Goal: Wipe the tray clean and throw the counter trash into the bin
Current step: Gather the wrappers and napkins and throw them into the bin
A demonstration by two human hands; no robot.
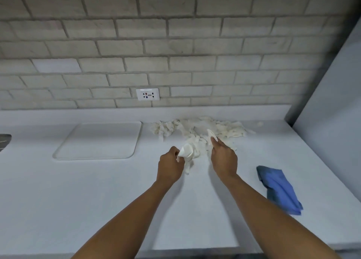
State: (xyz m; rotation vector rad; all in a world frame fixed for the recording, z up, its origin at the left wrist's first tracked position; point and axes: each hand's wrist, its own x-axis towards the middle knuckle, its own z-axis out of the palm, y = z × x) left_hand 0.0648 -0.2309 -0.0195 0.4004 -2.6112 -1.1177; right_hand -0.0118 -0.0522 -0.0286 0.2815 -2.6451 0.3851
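Head view: pale grey-white tabletop [97, 200] fills the lower frame, beige brick wall [175, 44] across the top, white wall socket [147, 94] at centre. White rounded-corner rectangular plastic tray [97, 140] lies flat left of centre, near the back, nothing on it. Heap of crumpled off-white paper trash [199, 130] sits right of centre, just beside the tray's right edge, spreading toward frame centre. Left hand [171, 167] at centre, fingers closed around a small white cone-shaped paper cup [186, 151] along with a strip of the paper hanging below it. Right hand [224, 159] just right of it, fingers pinching a thin white plastic utensil [212, 134], blurred, exact type unclear, tip pointing up-left over the heap. Both hands at the near edge of the heap, apart from each other. Folded blue cloth [279, 189] lies flat at lower right, well apart from the tray. Grey metal edge [4, 140] at far left, cut off. Plain grey panel [332, 102] at right.
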